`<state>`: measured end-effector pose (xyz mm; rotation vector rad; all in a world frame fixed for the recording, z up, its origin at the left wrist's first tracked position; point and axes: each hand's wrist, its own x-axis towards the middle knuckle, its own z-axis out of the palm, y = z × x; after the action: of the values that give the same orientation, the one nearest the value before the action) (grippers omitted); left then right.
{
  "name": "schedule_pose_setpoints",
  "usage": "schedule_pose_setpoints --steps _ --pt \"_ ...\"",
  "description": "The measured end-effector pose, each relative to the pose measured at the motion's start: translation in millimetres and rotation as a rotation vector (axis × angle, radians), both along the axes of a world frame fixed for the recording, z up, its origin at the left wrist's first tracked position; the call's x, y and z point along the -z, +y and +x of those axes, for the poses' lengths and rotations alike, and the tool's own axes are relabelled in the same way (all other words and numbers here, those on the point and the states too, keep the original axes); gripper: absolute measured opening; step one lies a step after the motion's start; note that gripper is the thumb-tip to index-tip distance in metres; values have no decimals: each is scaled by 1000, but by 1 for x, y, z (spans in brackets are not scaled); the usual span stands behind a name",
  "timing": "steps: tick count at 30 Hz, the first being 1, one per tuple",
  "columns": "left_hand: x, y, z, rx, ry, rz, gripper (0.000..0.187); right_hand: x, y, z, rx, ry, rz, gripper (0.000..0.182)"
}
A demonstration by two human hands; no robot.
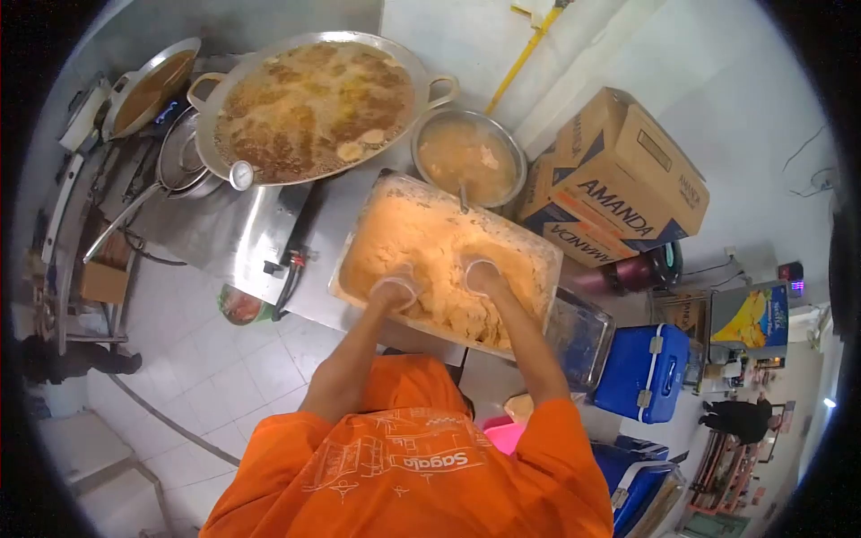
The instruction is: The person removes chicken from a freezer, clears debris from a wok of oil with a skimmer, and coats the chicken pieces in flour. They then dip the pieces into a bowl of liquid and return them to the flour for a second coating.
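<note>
A large rectangular tub [448,204] of orange-tinted flour mix stands on the counter in front of me. My left hand [395,289] is sunk in the mix at the tub's left side, a clear glove cuff showing at the wrist. To the right, my right hand [481,274] also reaches into the mix, gloved, with its fingers buried. What either hand holds, if anything, is hidden. Behind the tub sits a metal bowl [468,154] of cloudy liquid with pieces and a handle in it.
A wide pan [314,108] of bubbling oil, with a thermometer [241,175] on its rim, stands at the upper left beside a strainer [184,152]. Cardboard boxes [619,179], a clear container [578,341] and a blue cooler [639,372] are on the right. A person [740,420] stands far off.
</note>
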<state>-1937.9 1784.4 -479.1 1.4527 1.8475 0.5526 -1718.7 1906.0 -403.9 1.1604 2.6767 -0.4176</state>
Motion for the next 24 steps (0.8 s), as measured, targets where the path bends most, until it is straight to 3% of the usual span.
schedule_pose_setpoints --steps 2,3,6,8,12,14,15,17,18,20,24 --pt "-34 -8 -4 486 475 91 22 1 0 -11 11 -88 -165 31" --pt "-40 -9 -5 482 474 88 22 1 -3 -10 6 -89 -168 31" --pt "-55 -6 14 309 327 111 20 2 -16 13 -32 -112 -60 33" --pt "-66 8 15 26 208 -196 19 23 -11 16 11 38 40 34" --pt "-4 21 -10 102 186 -198 36 -6 -11 19 240 121 -138 34" --pt "28 17 -18 -119 300 144 30 -19 -14 22 374 154 -229 34" --pt "11 14 -21 -110 300 132 30 -22 -13 21 382 152 -242 34" --pt "-52 9 -30 -85 183 -38 38 -23 -12 14 300 -233 -430 36" --pt "-58 11 -31 -73 193 -37 38 -22 -13 13 310 -221 -433 36" --pt "-68 7 -31 -329 -86 55 36 -19 -19 11 281 -129 -200 42" --pt "-75 9 -36 -278 -164 88 43 -64 -23 3 405 -17 -327 48"
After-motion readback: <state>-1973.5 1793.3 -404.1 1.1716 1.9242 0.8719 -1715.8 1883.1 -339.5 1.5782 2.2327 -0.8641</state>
